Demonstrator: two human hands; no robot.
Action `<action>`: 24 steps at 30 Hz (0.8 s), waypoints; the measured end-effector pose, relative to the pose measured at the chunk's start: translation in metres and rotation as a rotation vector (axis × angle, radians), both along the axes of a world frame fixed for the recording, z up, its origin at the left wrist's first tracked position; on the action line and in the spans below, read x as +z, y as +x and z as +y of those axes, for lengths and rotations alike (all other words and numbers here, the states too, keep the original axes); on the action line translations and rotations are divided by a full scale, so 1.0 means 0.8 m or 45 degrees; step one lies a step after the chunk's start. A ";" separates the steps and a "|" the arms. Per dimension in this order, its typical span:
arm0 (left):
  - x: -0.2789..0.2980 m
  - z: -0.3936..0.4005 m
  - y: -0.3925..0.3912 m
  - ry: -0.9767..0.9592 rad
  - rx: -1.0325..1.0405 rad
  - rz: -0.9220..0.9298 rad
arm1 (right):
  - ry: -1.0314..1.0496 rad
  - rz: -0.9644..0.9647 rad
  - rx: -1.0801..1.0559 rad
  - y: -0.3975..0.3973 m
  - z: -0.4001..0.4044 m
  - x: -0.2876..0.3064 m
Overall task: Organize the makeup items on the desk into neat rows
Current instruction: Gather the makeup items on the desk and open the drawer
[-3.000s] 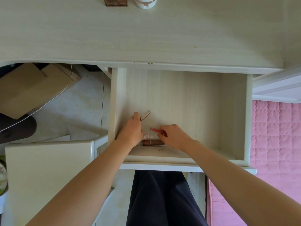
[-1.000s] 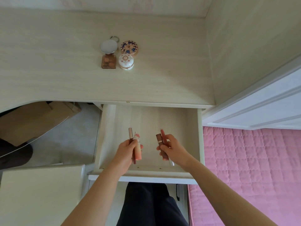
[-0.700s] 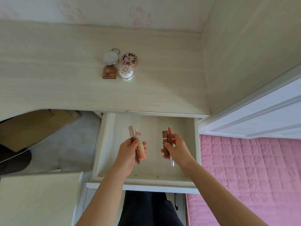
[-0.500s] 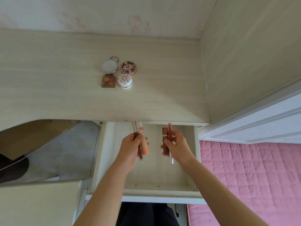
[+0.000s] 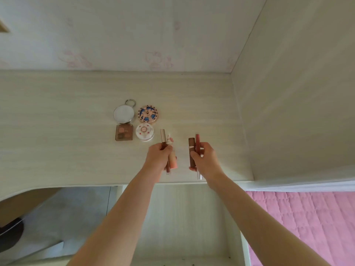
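Both hands hover over the pale wooden desk (image 5: 57, 146). My left hand (image 5: 158, 157) grips two slim lip tubes (image 5: 173, 161), one with a beige cap, one peach with a floral cap. My right hand (image 5: 206, 160) grips a brown lipstick tube (image 5: 191, 150) and a thin red lip gloss (image 5: 197, 143). Just left of my left hand four compacts sit in a two-by-two block: a round white mirror compact (image 5: 123, 113), a blue patterned round compact (image 5: 148, 114), a square brown blush palette (image 5: 124, 132) and a white round jar (image 5: 144, 131).
The open drawer (image 5: 182, 217) lies below the desk edge, under my forearms. A tall cabinet side (image 5: 297, 93) bounds the desk on the right. A pink quilted bed (image 5: 307, 223) is at lower right. A cardboard box (image 5: 23, 204) sits under the desk at left.
Both hands lifted the lip products out of the drawer and carried them forward over the desk, beside the compacts. The view tilted up toward the wall.
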State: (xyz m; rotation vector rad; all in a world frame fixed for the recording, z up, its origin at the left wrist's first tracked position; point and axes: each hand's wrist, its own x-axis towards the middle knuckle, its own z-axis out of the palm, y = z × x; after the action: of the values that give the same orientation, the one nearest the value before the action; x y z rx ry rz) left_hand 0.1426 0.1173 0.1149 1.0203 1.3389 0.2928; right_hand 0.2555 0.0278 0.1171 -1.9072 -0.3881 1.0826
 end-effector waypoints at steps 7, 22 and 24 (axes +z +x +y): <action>-0.003 0.053 0.053 0.247 -0.250 0.297 | -0.134 -0.047 -0.023 0.031 0.069 -0.006; -0.009 0.100 0.095 0.508 -0.522 0.690 | -0.261 -0.204 0.196 0.048 0.140 -0.016; -0.010 0.101 0.096 0.500 -0.508 0.680 | -0.257 -0.228 0.201 0.049 0.141 -0.017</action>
State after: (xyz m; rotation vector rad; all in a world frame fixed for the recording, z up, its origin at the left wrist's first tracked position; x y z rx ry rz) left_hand 0.2195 0.1985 0.1065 1.7544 1.5381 -0.0313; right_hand 0.2949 0.1405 0.1036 -2.1915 -0.5556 1.0905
